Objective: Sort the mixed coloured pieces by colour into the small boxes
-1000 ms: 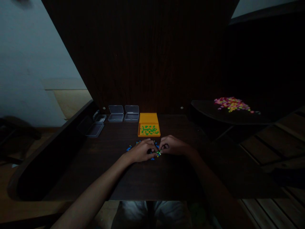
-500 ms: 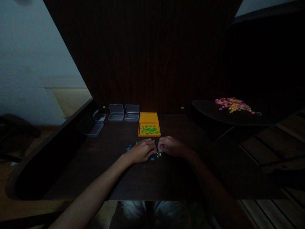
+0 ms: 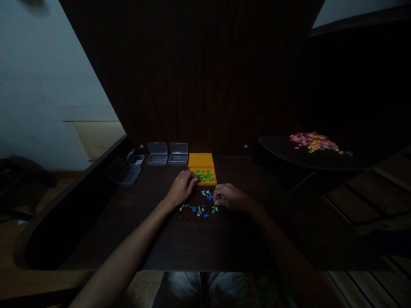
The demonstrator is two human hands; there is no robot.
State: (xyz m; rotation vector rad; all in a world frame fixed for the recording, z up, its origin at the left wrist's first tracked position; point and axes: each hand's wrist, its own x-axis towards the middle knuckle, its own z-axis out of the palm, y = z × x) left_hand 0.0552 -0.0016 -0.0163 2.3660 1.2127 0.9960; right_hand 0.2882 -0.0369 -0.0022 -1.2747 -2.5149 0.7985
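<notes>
My left hand reaches over the left edge of an open yellow box, its fingers bent close together. Small green pieces lie scattered in the box. My right hand rests on the table just in front of the box, fingertips curled together. What either hand pinches, if anything, is too small and dark to make out. Around the right fingertips are small blue and pale pieces and a few green and yellow bits. Nearer to me lie loose blue, yellow and white pieces beside dark brown ones.
Open clear plastic boxes stand left of the yellow box, with another clear box nearer the raised left side panel. A pile of pink, red and yellow pieces lies on a curved shelf to the right. A dark panel rises behind.
My left hand has moved from the loose pieces up and left to the yellow box, uncovering the pieces beneath it. My right hand has stayed nearly in place.
</notes>
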